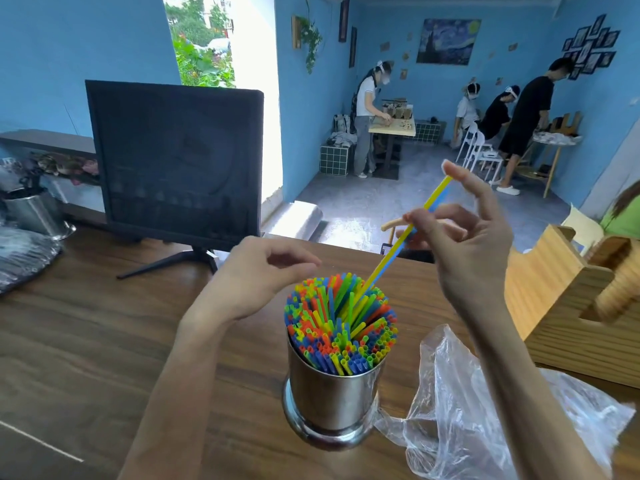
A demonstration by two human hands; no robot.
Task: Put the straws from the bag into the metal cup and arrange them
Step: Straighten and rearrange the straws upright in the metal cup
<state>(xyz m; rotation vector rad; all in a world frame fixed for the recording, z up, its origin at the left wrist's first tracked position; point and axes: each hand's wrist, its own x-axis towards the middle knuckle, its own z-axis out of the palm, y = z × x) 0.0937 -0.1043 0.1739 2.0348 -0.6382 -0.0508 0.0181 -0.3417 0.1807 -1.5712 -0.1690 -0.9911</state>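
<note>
Seating the last two straws in a near-full cup.
Right hand (464, 244) pinches a yellow and a blue plastic straw (408, 233), tips already among the packed coloured straws (341, 320) in the round steel cup (332, 396); left hand (258, 271) hovers relaxed, holding nothing. Aim for the centre gap, go vertical, push gently. Crumpled clear plastic bag (485, 410) looks empty.

Two bare forearms, no sleeves, left grip (263, 271) and right grip (474, 244) ringless, ungloved.
</note>
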